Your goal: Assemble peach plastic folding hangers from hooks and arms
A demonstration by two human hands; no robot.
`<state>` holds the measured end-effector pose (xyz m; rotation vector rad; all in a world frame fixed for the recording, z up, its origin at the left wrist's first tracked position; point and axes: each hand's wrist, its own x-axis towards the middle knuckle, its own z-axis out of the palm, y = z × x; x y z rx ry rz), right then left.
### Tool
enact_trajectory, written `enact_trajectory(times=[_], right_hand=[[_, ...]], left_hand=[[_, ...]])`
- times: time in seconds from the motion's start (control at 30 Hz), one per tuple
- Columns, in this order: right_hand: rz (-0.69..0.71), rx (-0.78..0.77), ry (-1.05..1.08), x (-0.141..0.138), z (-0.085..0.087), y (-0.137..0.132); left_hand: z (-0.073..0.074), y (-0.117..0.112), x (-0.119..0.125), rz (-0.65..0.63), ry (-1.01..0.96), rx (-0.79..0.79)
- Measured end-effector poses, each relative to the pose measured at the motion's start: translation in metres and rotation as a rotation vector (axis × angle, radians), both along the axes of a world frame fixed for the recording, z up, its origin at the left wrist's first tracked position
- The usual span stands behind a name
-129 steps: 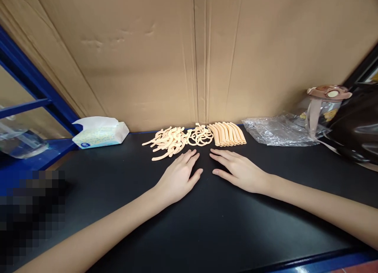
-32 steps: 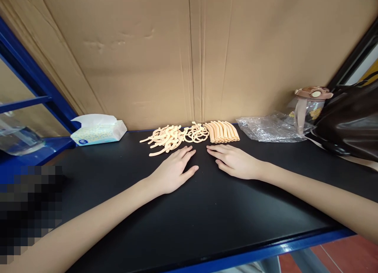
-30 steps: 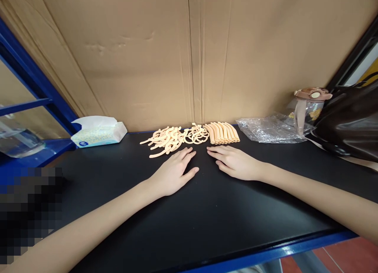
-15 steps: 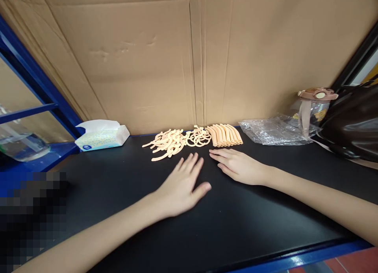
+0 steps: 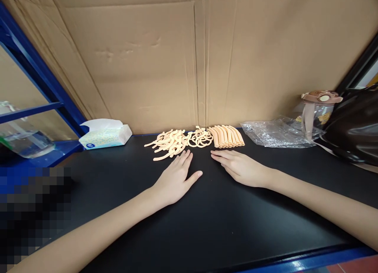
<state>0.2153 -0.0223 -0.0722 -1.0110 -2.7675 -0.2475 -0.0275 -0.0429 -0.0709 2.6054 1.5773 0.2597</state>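
My left hand (image 5: pixel 175 178) lies palm down over the black table (image 5: pixel 218 225), thumb stretched out to the side and nothing held. Just beyond its fingertips is a loose pile of peach-coloured curved plastic pieces (image 5: pixel 174 141). A smaller heap of peach ring-shaped pieces (image 5: pixel 201 138) lies to the right of that pile. My right hand (image 5: pixel 242 168) also rests flat and empty, fingers stretched toward the left. Right behind it, a tidy row of peach curved tubes (image 5: pixel 226 137) lies side by side. Neither hand visibly grips any piece.
A tissue pack (image 5: pixel 106 135) stands at the back left. Crumpled clear plastic bags (image 5: pixel 274 132) lie at the back right, beside a drinking bottle with a strap (image 5: pixel 320 107) and a dark shiny bag (image 5: pixel 354 123). Cardboard (image 5: pixel 147 68) walls off the back; a blue frame (image 5: pixel 67 111) runs along the left.
My left hand has shifted a little left and away from me, closer to the pile of curved pieces. My right hand has stayed nearly in place. The view has turned slightly.
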Motion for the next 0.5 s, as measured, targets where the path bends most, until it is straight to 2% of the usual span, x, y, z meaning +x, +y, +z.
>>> enact_trajectory(times=[0.23,0.4,0.5], right_hand=[[0.015,0.012,0.035,0.000,-0.001,0.001],[0.005,-0.006,0.031,0.002,-0.001,0.002],[0.002,-0.027,0.044,0.003,-0.002,0.003]], left_hand=[[0.002,-0.002,0.001,-0.034,0.087,0.074],[0.010,0.002,0.003,-0.109,0.130,0.311],[0.020,0.011,-0.004,-0.046,0.215,0.430]])
